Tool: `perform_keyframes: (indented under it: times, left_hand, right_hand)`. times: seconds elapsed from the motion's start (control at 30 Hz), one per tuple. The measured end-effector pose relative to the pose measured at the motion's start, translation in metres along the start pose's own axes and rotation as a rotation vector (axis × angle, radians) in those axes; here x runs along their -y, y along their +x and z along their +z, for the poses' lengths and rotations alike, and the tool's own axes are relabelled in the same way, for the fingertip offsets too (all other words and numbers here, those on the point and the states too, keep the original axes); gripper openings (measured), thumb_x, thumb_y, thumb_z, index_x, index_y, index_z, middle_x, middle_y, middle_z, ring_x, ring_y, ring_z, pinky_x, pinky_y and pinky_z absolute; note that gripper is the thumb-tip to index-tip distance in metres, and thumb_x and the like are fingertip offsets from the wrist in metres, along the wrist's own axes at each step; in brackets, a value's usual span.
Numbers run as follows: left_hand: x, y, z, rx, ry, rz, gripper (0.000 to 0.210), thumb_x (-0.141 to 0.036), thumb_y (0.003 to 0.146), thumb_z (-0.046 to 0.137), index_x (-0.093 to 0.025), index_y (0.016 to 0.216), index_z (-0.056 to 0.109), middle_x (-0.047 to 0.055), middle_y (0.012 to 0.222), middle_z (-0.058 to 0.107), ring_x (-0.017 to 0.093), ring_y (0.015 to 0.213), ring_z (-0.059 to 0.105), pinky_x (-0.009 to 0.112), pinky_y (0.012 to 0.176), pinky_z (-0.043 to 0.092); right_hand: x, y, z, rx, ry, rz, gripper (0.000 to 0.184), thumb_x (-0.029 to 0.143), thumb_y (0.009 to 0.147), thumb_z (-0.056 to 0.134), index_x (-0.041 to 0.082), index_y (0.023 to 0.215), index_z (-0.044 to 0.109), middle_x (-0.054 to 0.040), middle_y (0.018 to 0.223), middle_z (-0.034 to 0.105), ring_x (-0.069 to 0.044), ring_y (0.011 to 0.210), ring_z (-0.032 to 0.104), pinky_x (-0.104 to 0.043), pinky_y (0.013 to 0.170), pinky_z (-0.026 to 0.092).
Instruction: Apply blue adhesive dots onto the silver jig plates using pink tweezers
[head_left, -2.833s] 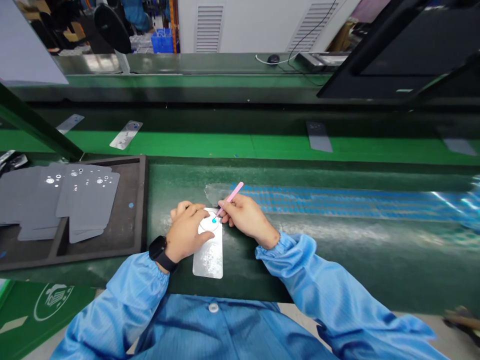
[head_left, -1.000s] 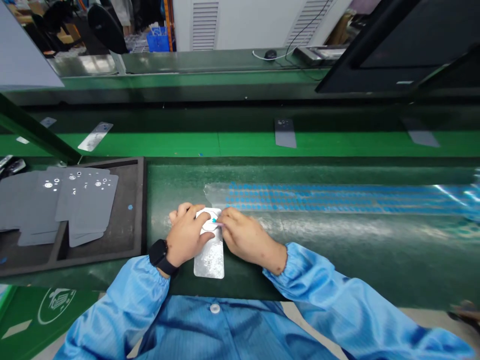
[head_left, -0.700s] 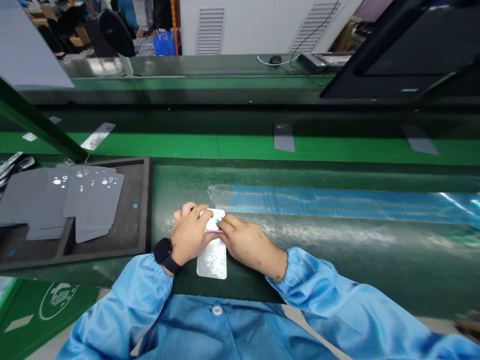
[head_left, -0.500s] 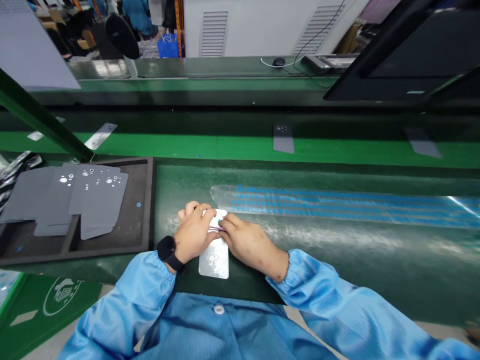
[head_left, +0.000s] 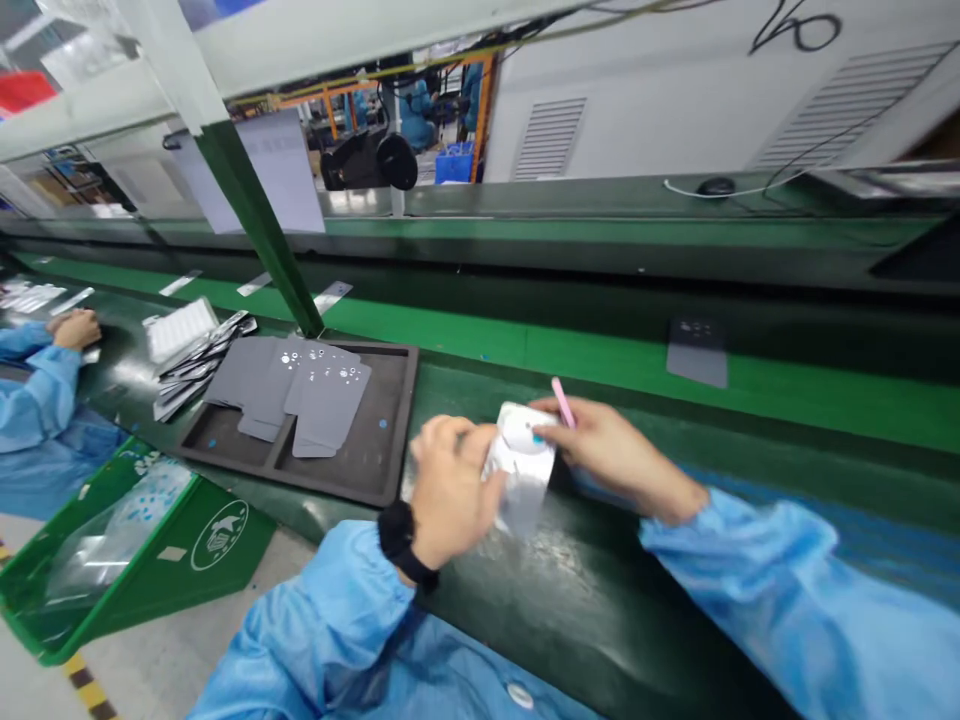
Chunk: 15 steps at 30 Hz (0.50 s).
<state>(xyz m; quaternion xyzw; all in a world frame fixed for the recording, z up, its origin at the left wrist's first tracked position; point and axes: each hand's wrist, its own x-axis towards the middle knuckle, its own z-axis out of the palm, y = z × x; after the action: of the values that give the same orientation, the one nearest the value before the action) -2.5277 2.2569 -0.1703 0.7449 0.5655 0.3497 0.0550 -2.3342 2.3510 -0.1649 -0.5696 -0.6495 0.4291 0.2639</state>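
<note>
A shiny silver-white phone back cover [head_left: 529, 465] is tilted in front of me, somewhat blurred. My left hand [head_left: 456, 490], with a black watch at the wrist, grips its left edge between thumb and fingers. At the cover's upper right corner is my right hand [head_left: 600, 440], closed on a slim pink stick-like tool [head_left: 562, 402] that points up past the fingers. Its fingertips meet the cover beside a small blue-green spot. Which end of the tool works on the cover is hidden.
Left of my hands, a dark divided tray [head_left: 394, 470] holds several grey phone back covers [head_left: 330, 405]. Beyond it lie silver strips [head_left: 199, 365]. A green bin [head_left: 225, 550] stands lower left. Another person's hand [head_left: 75, 328] is far left. A grey cover [head_left: 697, 352] rests on the green belt [head_left: 480, 345].
The view has swung left, bringing the bin and another person into sight. My hands have lifted the silver cover off the bench and tilted it; the pink tool now stands up from my right hand.
</note>
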Motion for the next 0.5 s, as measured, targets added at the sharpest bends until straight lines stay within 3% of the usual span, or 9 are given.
perform_keyframes:
  times: [0.07,0.13,0.23,0.33,0.5]
  left_hand:
    - [0.029,0.007,-0.038,-0.130,0.165,-0.112,0.027,-0.027,0.085,0.055,-0.021,0.111,0.053,0.011,0.109,0.056,0.028,0.106,0.050,0.047,0.090,0.041]
    - [0.064,0.013,-0.072,-0.153,0.336,-0.316,0.033,-0.034,0.083,0.057,-0.016,0.110,0.054,0.015,0.109,0.058,0.031,0.106,0.052,0.047,0.090,0.043]
    - [0.107,0.021,-0.099,0.018,0.506,-0.641,0.048,-0.043,0.078,0.063,-0.015,0.115,0.052,0.017,0.112,0.059,0.034,0.107,0.054,0.047,0.087,0.045]
    - [0.124,0.025,-0.097,0.205,0.589,-0.745,0.057,-0.052,0.074,0.064,-0.016,0.116,0.052,0.019,0.116,0.057,0.038,0.110,0.052,0.048,0.085,0.047]
    - [0.122,0.036,-0.084,0.307,0.645,-0.710,0.053,-0.050,0.076,0.060,-0.016,0.116,0.053,0.021,0.118,0.056,0.039,0.113,0.051,0.048,0.084,0.047]
  right_hand:
    - [0.027,0.044,-0.023,-0.178,-0.039,-0.018,0.035,0.029,0.069,0.065,0.014,0.100,0.066,-0.0047,0.077,0.067,-0.017,0.061,0.059,-0.029,0.057,0.047]
    - [0.051,0.084,-0.046,-0.439,-0.160,-0.095,0.037,0.023,0.063,0.072,0.012,0.098,0.067,-0.0083,0.088,0.068,-0.021,0.077,0.062,-0.032,0.070,0.049]
    - [0.068,0.114,-0.064,-0.618,-0.284,-0.186,0.036,0.026,0.062,0.075,0.011,0.094,0.068,-0.0107,0.092,0.068,-0.025,0.086,0.063,-0.038,0.080,0.049]
    - [0.064,0.100,-0.056,-0.580,-0.310,-0.258,0.030,0.031,0.066,0.071,0.014,0.090,0.068,-0.0079,0.087,0.069,-0.022,0.081,0.063,-0.036,0.077,0.049]
    - [0.041,0.036,-0.046,-0.442,-0.364,-0.249,0.025,0.036,0.067,0.067,0.017,0.084,0.069,-0.0028,0.071,0.066,-0.017,0.063,0.058,-0.030,0.063,0.045]
